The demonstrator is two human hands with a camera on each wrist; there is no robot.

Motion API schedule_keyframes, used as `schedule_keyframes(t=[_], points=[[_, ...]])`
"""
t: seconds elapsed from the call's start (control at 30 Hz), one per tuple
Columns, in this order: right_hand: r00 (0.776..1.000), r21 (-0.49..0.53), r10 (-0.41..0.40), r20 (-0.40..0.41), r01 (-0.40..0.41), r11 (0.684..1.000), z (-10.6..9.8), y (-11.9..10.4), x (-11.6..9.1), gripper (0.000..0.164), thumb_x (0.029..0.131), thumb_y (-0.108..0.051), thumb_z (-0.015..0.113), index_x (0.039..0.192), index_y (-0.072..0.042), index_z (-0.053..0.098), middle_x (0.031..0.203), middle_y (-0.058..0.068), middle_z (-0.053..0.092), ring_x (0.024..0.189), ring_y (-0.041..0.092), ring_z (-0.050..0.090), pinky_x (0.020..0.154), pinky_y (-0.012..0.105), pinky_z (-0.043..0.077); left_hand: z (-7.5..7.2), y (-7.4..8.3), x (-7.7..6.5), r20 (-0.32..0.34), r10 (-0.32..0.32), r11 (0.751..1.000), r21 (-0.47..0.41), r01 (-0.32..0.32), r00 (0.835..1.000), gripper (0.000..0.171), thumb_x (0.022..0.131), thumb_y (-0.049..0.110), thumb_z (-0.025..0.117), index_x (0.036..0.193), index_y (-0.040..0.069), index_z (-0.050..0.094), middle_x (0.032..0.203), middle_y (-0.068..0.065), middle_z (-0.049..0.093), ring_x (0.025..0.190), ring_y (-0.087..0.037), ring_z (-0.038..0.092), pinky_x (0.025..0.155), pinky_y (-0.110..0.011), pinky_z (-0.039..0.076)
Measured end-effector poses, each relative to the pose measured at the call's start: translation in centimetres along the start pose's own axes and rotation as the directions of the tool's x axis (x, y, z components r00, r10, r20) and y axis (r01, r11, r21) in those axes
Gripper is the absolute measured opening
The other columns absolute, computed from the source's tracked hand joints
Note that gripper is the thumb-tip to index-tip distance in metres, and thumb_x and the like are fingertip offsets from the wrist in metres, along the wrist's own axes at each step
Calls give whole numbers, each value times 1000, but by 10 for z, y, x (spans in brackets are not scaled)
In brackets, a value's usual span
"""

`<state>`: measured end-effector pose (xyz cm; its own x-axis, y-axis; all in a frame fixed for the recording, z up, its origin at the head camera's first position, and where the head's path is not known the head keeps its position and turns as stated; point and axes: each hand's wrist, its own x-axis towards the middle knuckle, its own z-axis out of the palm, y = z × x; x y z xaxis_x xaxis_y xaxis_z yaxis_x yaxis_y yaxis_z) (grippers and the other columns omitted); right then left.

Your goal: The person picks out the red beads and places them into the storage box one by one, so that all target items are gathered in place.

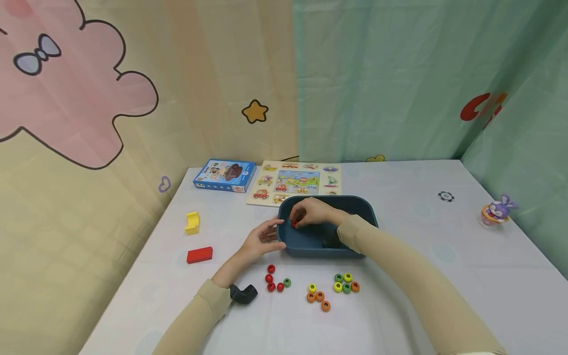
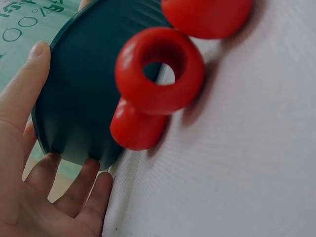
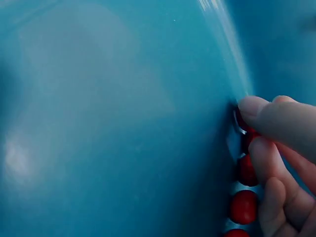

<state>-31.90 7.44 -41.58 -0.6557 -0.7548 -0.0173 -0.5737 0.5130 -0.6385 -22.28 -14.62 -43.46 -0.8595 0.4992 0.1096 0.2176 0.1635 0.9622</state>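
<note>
A dark blue plastic bin (image 1: 328, 253) stands mid-table. My left hand (image 1: 262, 240) holds its left end, with the thumb near the front corner and the fingers against the end wall. Reaching inside, my right hand (image 1: 312, 212) has thumb and fingertips closed on a red bead (image 3: 240, 120) at the bin's inner side. Other red beads (image 3: 243, 207) lie in a row beside these fingers, partly hidden by them. Closer to me on the table, several loose red beads (image 1: 271, 287) lie with one green bead (image 1: 287, 282) next to them.
Orange and yellow beads (image 1: 320, 296) and a mixed cluster (image 1: 347, 288) lie before the bin. A black curved piece (image 1: 243, 294) is beside the left sleeve. Left are a red block (image 1: 199, 255) and yellow block (image 1: 192, 223); behind, a blue box (image 1: 225, 175) and picture board (image 1: 262, 201).
</note>
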Motion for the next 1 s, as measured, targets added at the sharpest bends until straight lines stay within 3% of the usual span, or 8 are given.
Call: schedule_keyframes(t=[0.4, 0.57, 0.67, 0.8, 1.0], points=[[1000, -10, 4, -28, -4, 1000, -2, -1, -1, 22, 74, -13, 73, 95, -14, 66, 90, -6, 63, 82, 7, 58, 71, 22, 50, 0, 0, 0, 5, 1, 1000, 6, -1, 1000, 63, 78, 18, 69, 132, 6, 40, 141, -9, 29, 117, -31, 43, 97, -42, 35], [999, -18, -14, -34, 13, 1000, -15, -18, -9, 23, 76, -12, 70, 99, -12, 66, 94, -1, 64, 77, 10, 58, 66, 22, 50, 1, 2, 0, 2, 3, 1000, 3, -3, 1000, 62, 78, 16, 69, 132, 5, 40, 141, -10, 30, 117, -32, 42, 97, -44, 35], [997, -12, -61, -49, 60, 998, -26, -37, -20, 24, 78, -13, 69, 102, -10, 65, 97, 2, 64, 72, 11, 57, 63, 25, 50, 1, 1, 0, -5, 11, 1000, 5, -11, 1000, 61, 79, 15, 68, 132, 5, 40, 140, -12, 31, 116, -33, 42, 97, -46, 35], [985, 58, -158, -71, 162, 985, -30, -65, -39, 26, 80, -18, 67, 105, -9, 63, 97, 4, 63, 68, 9, 57, 61, 26, 50, -1, -11, 4, -17, 15, 1000, -3, -15, 1000, 58, 79, 12, 68, 131, 12, 43, 138, -9, 34, 117, -30, 42, 97, -43, 36], [953, 174, -284, -103, 298, 939, -11, -98, -66, 26, 81, -23, 66, 103, -10, 63, 91, 1, 63, 69, 9, 57, 63, 27, 51, -3, -24, 6, -27, 30, 999, 12, -30, 999, 57, 78, 14, 69, 129, 15, 44, 139, -6, 33, 117, -27, 43, 96, -39, 37]])
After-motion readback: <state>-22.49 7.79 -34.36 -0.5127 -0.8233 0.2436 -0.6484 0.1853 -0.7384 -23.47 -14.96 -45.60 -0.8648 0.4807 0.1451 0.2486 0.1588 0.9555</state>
